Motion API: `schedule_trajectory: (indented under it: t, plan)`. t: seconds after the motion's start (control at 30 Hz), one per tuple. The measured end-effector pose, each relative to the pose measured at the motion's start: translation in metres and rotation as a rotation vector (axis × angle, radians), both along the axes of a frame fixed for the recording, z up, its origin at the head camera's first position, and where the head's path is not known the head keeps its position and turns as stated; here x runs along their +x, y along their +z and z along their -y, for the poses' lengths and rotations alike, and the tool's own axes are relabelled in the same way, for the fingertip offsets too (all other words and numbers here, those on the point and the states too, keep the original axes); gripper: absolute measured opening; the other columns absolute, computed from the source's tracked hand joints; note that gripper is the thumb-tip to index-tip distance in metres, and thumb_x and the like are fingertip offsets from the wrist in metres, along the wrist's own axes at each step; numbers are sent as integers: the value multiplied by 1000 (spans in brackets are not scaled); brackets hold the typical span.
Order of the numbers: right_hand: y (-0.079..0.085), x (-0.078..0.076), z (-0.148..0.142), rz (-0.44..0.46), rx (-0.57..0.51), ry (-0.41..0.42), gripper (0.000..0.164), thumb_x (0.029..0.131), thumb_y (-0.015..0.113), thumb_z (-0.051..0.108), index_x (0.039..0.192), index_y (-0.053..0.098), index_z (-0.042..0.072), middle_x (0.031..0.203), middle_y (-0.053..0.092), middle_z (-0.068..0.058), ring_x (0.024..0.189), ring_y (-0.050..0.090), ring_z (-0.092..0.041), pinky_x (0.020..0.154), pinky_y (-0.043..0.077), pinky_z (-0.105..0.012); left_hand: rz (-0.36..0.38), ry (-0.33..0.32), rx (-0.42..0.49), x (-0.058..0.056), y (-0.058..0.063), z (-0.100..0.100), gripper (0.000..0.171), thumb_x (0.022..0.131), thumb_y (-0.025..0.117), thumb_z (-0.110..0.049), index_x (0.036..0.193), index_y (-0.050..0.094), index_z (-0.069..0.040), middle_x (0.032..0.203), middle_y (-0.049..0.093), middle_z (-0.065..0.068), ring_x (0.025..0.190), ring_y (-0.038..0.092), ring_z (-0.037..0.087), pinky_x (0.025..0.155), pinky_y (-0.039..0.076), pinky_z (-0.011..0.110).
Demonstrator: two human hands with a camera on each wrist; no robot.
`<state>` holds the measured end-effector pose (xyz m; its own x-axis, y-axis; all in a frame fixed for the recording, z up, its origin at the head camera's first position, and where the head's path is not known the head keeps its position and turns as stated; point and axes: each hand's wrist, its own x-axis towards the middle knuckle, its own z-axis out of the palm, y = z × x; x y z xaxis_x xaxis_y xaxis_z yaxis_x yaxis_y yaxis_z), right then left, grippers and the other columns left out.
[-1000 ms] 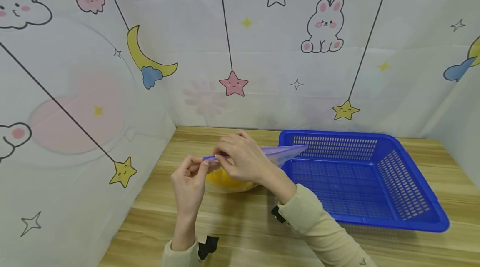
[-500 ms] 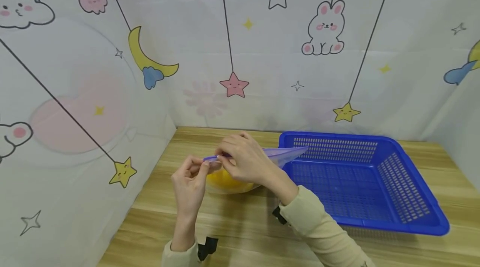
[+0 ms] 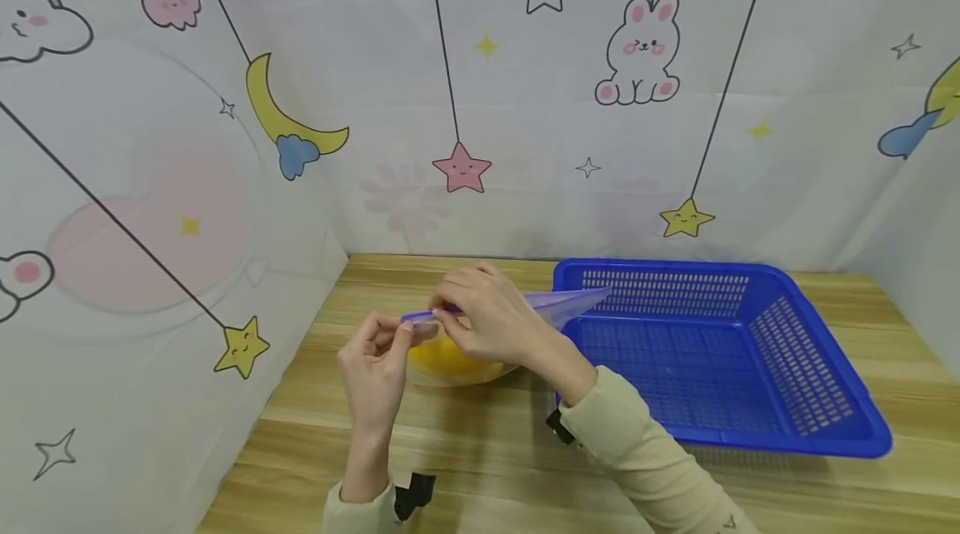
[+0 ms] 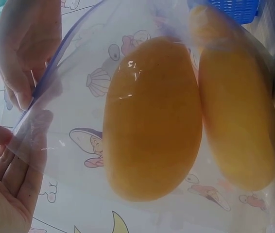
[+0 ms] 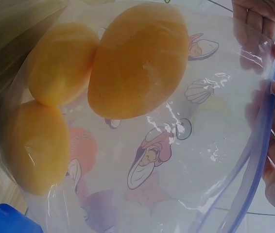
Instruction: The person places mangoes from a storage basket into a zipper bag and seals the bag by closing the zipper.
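Observation:
A clear zip bag (image 5: 200,170) with printed cartoon shells stands over the table, its purple zip strip (image 5: 259,150) along the top edge. Inside are mangoes, seen through the film: a large one (image 4: 152,121) beside a paler one (image 4: 239,116), and a third mango (image 5: 35,148) in the right wrist view. My left hand (image 3: 377,371) pinches the left end of the strip between thumb and fingers. Close to its right, my right hand (image 3: 495,321) pinches the same strip, covering part of the bag in the head view. From there the strip runs right, toward the basket.
A blue plastic basket (image 3: 723,438) with slotted walls stands on the right of the wooden table (image 3: 480,467); the bag's right corner reaches over its left rim. A white cloth backdrop (image 3: 555,101) with cartoon prints closes off the back and left.
My right hand has slid very slightly right along the zip strip, widening the gap to my left hand a little. The left hand keeps its pinch. The head view has shifted slightly.

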<state>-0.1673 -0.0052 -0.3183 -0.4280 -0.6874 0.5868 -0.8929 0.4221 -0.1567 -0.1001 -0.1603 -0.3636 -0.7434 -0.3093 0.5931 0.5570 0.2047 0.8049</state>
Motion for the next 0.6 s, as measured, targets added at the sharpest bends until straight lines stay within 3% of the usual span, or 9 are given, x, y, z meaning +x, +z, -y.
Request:
schedule_trajectory:
  t: [0.6]
  plan:
    - [1, -1, -5, 12, 19, -1, 6, 90, 62, 17, 89, 68, 17, 87, 68, 5, 81, 58, -11, 90, 46, -32, -30, -18, 21, -1, 0, 0, 15, 91, 58, 4, 80, 57, 14, 79, 68, 33, 72, 74, 11, 69, 59, 26]
